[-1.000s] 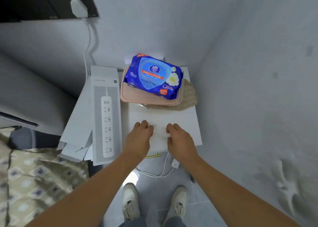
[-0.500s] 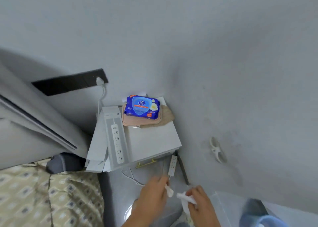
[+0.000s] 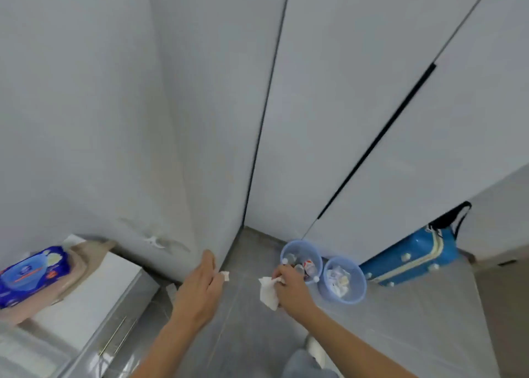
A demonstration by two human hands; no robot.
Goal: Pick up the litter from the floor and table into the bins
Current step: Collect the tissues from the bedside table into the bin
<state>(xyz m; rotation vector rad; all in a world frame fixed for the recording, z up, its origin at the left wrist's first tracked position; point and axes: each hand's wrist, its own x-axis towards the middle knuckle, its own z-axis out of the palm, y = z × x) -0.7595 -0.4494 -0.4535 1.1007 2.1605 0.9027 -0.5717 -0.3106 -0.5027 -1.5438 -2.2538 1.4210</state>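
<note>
Both hands reach forward, left (image 3: 200, 289) and right (image 3: 290, 287) pinched closed.

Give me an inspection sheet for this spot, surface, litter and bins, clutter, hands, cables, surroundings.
Surface: grey tiled floor; white bedside table at left.
Job's things: white tissue in right hand; small scrap in left hand; two blue bins side by side, both holding litter.
Clutter: blue wipes pack on table; blue bag by wardrobe.
Hands: left hand and right hand each pinch paper.
Cables: nothing seen.
Surroundings: white wall, wardrobe doors.
</note>
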